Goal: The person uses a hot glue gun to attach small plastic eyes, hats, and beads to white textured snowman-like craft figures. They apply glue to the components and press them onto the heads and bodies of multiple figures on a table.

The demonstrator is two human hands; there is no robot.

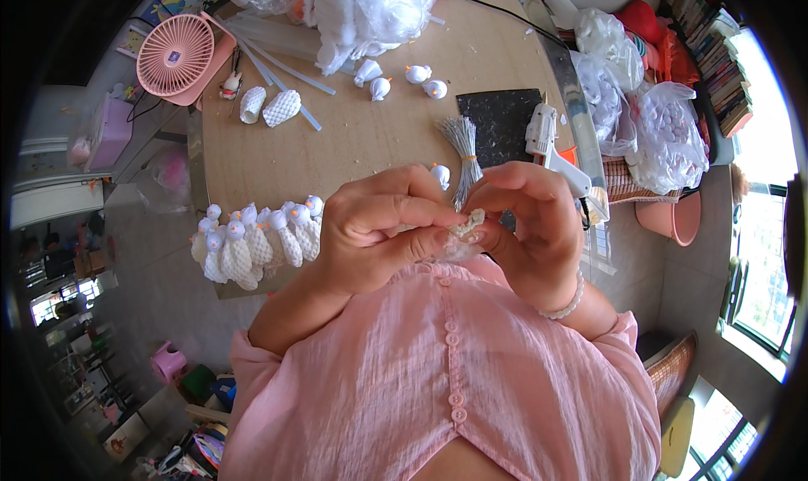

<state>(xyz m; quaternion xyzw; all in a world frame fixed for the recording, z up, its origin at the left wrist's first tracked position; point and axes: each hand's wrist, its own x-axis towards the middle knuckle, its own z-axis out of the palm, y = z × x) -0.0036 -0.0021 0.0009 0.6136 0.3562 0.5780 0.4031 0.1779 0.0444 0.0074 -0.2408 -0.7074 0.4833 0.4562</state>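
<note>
Pinched between the thumbs and fingers of my left hand (pixel 385 228) and my right hand (pixel 536 235) is a small piece of cream textured fabric (pixel 467 223), held close to my chest. Some sheer whitish material (pixel 457 252) hangs below it, its kind unclear. Just beyond my fingers lies a white ball-shaped head (pixel 440 175), partly hidden by my left hand. A bundle of thin wire stems (pixel 466 149), tied with an orange band, lies past my right hand. To the left, several small white figures with orange noses (pixel 252 238) are grouped near the table's edge.
A white hot glue gun (pixel 549 140) rests by a black mat (pixel 499 124) on the right. Two white textured fabric pieces (pixel 281 107), translucent glue sticks (pixel 287 77) and a pink fan (pixel 177 57) occupy the far left. Several more heads (pixel 418 74) lie before plastic-bagged white stuffing (pixel 372 14).
</note>
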